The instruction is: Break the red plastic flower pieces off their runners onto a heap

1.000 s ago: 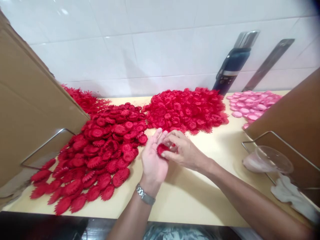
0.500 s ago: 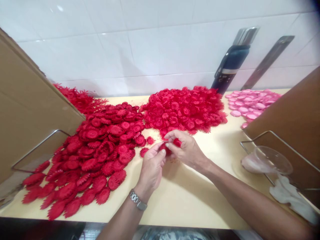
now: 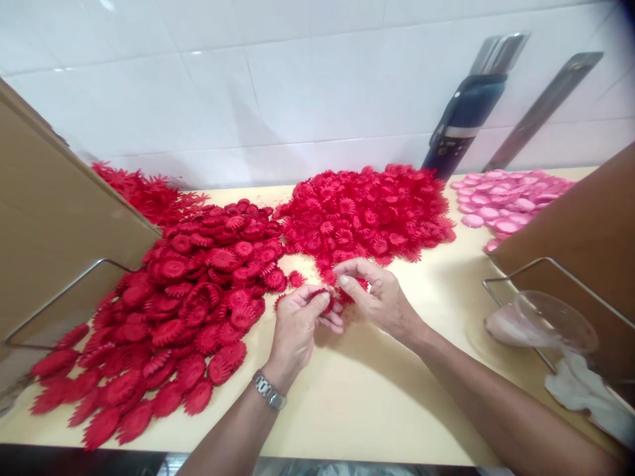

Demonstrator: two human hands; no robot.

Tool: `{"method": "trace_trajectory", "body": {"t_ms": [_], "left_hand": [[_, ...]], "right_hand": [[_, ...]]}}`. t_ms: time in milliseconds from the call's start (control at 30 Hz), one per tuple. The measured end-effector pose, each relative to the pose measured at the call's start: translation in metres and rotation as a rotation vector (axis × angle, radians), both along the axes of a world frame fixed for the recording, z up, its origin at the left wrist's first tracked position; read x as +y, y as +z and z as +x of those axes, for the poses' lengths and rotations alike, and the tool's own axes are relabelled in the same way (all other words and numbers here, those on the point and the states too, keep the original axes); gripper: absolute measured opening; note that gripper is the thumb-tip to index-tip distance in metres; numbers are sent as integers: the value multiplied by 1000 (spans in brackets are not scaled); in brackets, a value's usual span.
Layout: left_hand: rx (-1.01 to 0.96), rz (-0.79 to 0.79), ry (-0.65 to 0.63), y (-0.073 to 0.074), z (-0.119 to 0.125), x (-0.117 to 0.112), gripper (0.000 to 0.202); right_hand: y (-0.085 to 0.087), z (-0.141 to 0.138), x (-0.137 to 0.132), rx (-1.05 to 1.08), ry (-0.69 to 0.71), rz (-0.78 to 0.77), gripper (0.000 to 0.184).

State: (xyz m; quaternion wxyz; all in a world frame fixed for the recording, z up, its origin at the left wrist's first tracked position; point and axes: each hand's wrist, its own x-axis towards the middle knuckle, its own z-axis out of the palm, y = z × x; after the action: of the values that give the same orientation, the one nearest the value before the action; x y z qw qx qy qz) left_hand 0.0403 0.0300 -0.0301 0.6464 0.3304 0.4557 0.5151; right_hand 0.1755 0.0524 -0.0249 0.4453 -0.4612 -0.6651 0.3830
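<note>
My left hand, with a metal-band watch on its wrist, pinches a dark red fringed flower disc between thumb and fingers. Just to its right, my right hand is apart from that disc. Its thumb and forefinger tips are drawn together, and whatever they may hold is too small to make out. Beyond the hands lies a heap of bright red fringed flower pieces. Left of them spreads a pile of darker red toothed discs.
Cardboard panels with wire brackets flank the yellowish table. Thin red cut-outs lie back left, pink discs back right. A dark blue bottle and metal ruler lean by the wall. At right are a clear cup and tissue.
My right hand has drawn away from the flower disc, which stays in my left hand. The left fingers have spread a little under it. The whole view has shifted slightly.
</note>
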Motion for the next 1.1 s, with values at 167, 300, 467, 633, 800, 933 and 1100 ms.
{"method": "trace_trajectory", "body": {"t_ms": [167, 300, 467, 633, 800, 933, 1100], "left_hand": [[17, -12, -1, -5, -1, -3, 19], [13, -23, 6, -7, -2, -3, 23], [-77, 30, 16, -9, -2, -1, 17], [-132, 19, -19, -7, -3, -2, 20], [-96, 19, -4, -5, -3, -1, 16], [-102, 32, 32, -8, -2, 1, 16], [-51, 41, 31, -9, -3, -1, 22]], "right_hand": [[-2, -2, -1, 4, 41, -36, 16], [-1, -4, -6, 3, 94, 71, 10], [-7, -8, -7, -149, 102, 368, 3], [-17, -6, 0, -203, 102, 350, 5], [-18, -4, 3, -149, 33, 193, 6], [-19, -8, -1, -76, 22, 100, 6], [-20, -9, -4, 65, 103, -37, 6]]}}
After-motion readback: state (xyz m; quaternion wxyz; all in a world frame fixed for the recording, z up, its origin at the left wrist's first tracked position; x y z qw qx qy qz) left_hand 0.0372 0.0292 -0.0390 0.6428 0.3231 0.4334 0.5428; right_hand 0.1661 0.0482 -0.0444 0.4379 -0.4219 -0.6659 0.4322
